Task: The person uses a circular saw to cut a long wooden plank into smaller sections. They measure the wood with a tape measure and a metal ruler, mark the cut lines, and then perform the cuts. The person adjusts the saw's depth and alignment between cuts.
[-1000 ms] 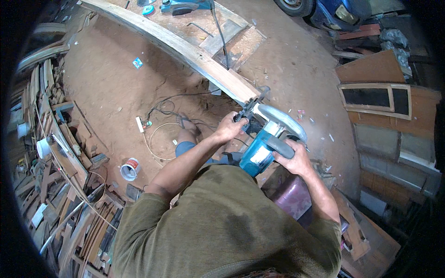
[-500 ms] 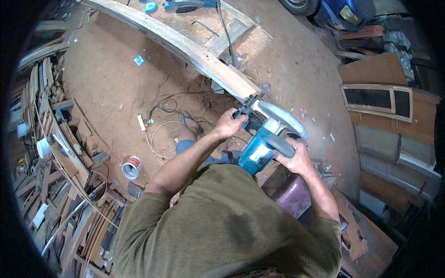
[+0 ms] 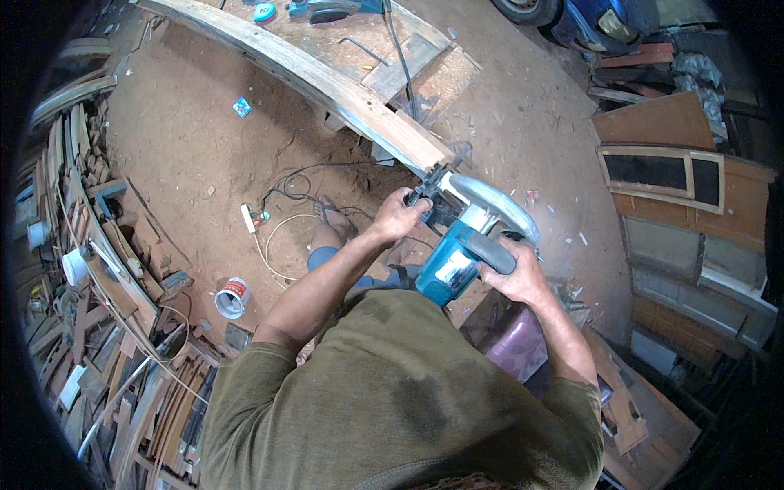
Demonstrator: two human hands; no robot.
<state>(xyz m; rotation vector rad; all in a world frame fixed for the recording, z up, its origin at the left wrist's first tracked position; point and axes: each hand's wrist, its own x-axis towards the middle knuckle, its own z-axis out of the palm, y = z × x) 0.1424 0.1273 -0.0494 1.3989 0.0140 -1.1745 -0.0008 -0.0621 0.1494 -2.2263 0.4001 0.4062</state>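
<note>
gripping saw (image 3: 459, 248), right hand (image 3: 520, 275) behind left hand (image 3: 398, 216)

Beam (image 3: 320, 78) seemingly blocks way forward

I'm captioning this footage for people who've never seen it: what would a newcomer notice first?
First, the teal power tool, apparently a circular saw, just right of centre: the right hand grips its rear handle and the left hand its front, at the near end of a long wooden beam. Next, the heaped timber scraps down the left side. Then the blue vehicle at the upper right, cut off by the top edge.
</note>
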